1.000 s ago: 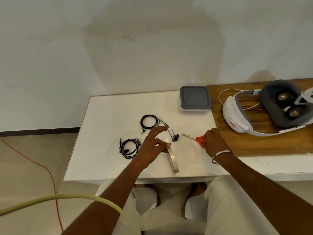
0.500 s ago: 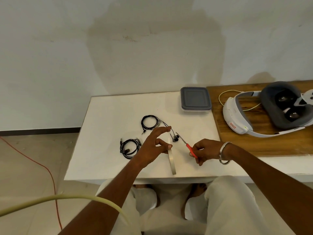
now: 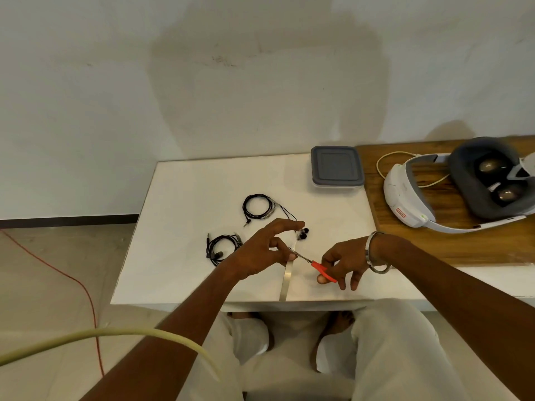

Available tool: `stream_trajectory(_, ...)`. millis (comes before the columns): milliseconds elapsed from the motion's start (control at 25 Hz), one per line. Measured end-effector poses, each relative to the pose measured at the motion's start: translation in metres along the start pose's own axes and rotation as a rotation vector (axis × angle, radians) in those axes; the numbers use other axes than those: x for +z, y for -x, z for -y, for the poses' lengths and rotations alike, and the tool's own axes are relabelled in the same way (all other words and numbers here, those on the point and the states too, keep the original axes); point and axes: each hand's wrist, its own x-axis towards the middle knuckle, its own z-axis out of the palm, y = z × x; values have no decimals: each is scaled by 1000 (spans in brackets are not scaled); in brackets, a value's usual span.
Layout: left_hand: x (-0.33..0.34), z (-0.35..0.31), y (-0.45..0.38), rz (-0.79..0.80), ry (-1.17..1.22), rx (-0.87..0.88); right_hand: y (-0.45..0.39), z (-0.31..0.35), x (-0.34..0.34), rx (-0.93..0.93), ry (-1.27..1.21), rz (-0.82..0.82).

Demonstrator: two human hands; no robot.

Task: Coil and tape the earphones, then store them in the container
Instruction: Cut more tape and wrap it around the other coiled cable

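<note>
Two black coiled earphones lie on the white table (image 3: 179,227): one coil (image 3: 258,207) further back, its earbuds (image 3: 303,234) trailing right, and another coil (image 3: 221,246) to the near left. My left hand (image 3: 263,250) holds the roll of clear tape (image 3: 286,280) upright and stretches a short strip between fingertip and roll. My right hand (image 3: 344,263) grips the red-handled scissors (image 3: 314,263), whose blades reach the strip. A grey-lidded container (image 3: 336,166) stands shut at the table's back right.
A white VR headset (image 3: 460,186) with a pale cable rests on a wooden board (image 3: 434,241) at the right. A red cord (image 3: 81,287) runs over the floor at the left. A pale tube (image 3: 115,334) crosses the lower left foreground.
My right hand picked up the scissors from the table and carried them left to the tape strip. My left hand kept holding the tape roll, which turned edge-on.
</note>
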Motion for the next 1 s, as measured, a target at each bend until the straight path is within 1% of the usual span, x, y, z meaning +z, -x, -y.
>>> stream_trajectory(160, 1, -1, -2, 35, -58, -10, 2, 0, -5, -16, 137, -25)
stream_trajectory(320, 1, -1, -3, 36, -72, -9, 4, 2, -7, -39, 222, -90)
stream_trajectory(440, 2, -1, -4, 14, -57, -6, 3, 1, -8, -47, 226, -126)
stream_trajectory(760, 2, -1, -5, 0, -57, -9, 0, 0, -10, -94, 296, -142)
stream_trajectory(920, 1, 0, -5, -4, -43, -20, -4, -4, -13, -144, 358, -235)
stream_trajectory(1000, 1, 1, -4, -8, -18, -29, -3, -8, -12, -172, 309, -273)
